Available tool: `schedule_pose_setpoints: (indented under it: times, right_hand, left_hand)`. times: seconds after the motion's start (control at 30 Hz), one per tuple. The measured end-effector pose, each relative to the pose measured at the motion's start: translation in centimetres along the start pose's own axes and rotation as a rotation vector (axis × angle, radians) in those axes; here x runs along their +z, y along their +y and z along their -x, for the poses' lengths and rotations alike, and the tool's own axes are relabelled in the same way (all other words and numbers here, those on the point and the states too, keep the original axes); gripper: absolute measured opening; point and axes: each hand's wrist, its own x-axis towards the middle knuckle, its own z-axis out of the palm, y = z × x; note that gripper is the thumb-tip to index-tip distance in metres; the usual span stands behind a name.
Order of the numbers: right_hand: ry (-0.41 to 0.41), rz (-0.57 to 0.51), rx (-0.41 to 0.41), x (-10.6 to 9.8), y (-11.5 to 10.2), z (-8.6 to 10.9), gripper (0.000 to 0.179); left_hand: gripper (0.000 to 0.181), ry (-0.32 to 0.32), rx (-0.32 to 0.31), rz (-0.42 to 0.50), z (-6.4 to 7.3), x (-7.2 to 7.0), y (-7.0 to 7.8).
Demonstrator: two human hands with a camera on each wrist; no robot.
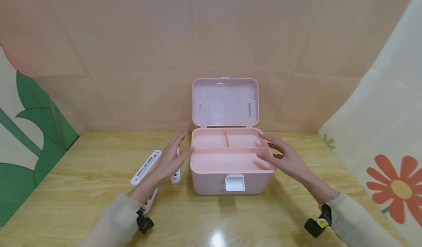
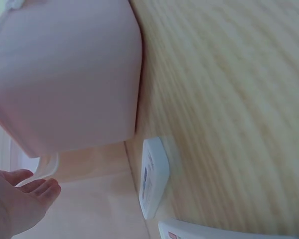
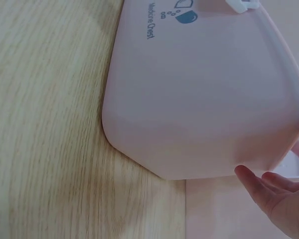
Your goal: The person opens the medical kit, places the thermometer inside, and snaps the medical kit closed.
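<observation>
A pink medicine chest (image 1: 230, 183) stands on the table with its lid (image 1: 225, 102) raised. Inside its top lies a pink tray (image 1: 227, 161) divided into three compartments. My left hand (image 1: 171, 159) hovers beside the chest's left rim, fingers extended, holding nothing. On the other side my right hand (image 1: 285, 157) is at the right rim, thumb over the tray and the other fingers toward the back corner. In the right wrist view, fingertips (image 3: 241, 172) come close to the side wall; whether they touch it cannot be told. The white front latch (image 1: 235, 183) hangs unfastened.
Left of the chest lies a small white flat case (image 1: 176, 176) with printed marks. A longer white printed case (image 1: 145, 166) lies farther left, partly behind my left forearm. The wooden table (image 1: 99, 173) ends against a beige backdrop (image 1: 138, 93).
</observation>
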Motion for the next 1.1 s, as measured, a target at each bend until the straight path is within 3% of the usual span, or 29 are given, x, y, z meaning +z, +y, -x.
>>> schedule_pose_setpoints:
  times: [0.13, 0.3, 0.6, 0.8, 1.1]
  right_hand:
    - [-0.023, -0.003, 0.006, -0.2, -0.2, 0.6, 0.060]
    - [-0.047, 0.013, 0.033, -0.2, 0.0, 1.4, 0.061]
    - [0.006, 0.034, 0.006, 0.2, 0.3, 2.1, 0.057]
    - [-0.002, 0.042, 0.056, 0.3, 0.4, 2.3, 0.059]
    - [-0.002, 0.026, 0.114, 0.4, 0.2, 2.5, 0.061]
  left_hand:
    - [0.064, 0.002, 0.024, 0.013, 0.6, -0.1, -0.2]
    - [0.064, -0.005, -0.005, -0.004, 1.3, -0.3, -0.5]
    - [0.062, -0.006, -0.016, -0.008, 2.3, -0.5, -1.2]
    - [0.059, 0.001, -0.011, -0.024, 2.8, -0.6, -1.6]
    - [0.061, -0.019, -0.077, -0.100, 3.1, -0.4, -2.2]
